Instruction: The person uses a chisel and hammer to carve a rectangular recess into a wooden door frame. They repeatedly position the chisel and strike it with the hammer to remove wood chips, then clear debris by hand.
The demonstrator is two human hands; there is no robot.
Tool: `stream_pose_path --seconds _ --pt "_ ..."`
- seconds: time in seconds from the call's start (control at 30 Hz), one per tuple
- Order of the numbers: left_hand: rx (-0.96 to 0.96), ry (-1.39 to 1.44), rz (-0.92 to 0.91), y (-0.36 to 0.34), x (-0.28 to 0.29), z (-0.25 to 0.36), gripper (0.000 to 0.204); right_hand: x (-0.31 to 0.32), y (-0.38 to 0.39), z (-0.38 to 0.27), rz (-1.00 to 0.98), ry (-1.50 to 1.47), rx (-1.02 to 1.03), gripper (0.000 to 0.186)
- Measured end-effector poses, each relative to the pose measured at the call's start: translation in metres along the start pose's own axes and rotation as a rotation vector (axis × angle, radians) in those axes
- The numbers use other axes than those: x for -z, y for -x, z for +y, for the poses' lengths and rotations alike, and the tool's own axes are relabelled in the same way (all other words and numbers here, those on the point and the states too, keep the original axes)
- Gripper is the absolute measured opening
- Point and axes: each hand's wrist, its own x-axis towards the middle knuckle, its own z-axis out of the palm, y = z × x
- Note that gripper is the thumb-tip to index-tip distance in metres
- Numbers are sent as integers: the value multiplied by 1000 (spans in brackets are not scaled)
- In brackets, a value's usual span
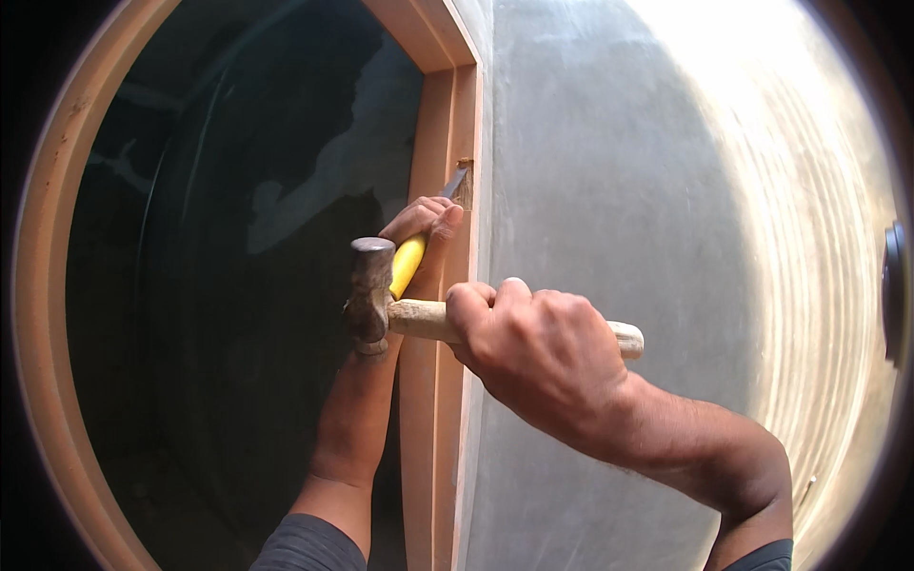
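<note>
My left hand is closed round a chisel with a yellow handle. Its metal blade slants up to a rough cut recess in the wooden door frame. In my right hand is a hammer, gripped by its pale wooden handle. The dark metal hammer head is beside the lower end of the chisel handle and in front of my left forearm. Whether head and handle touch, I cannot tell.
Right of the frame stands a grey plastered wall, brightly lit farther right. Through the doorway is a dark room with patchy walls. The frame's other post curves along the left. A dark round object shows at the right rim.
</note>
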Motion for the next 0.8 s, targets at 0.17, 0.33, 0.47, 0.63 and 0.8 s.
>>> stream_pose_path --seconds 0.17,0.33,0.47,0.63,0.8 --pt "-262 -33 31 -1 -27 -15 32 1 16 -9 63 -56 88 21" --pt "14 157 131 -3 -12 -6 32 -2 36 -16 119 -117 145 36" --pt "-73 86 111 3 -7 -13 34 -1 43 -13 107 -113 135 37" --pt "26 55 117 8 0 -9 36 -4 45 -9 78 -108 129 39" --pt "15 56 125 8 -4 -9 35 2 38 -9 69 -139 109 38"
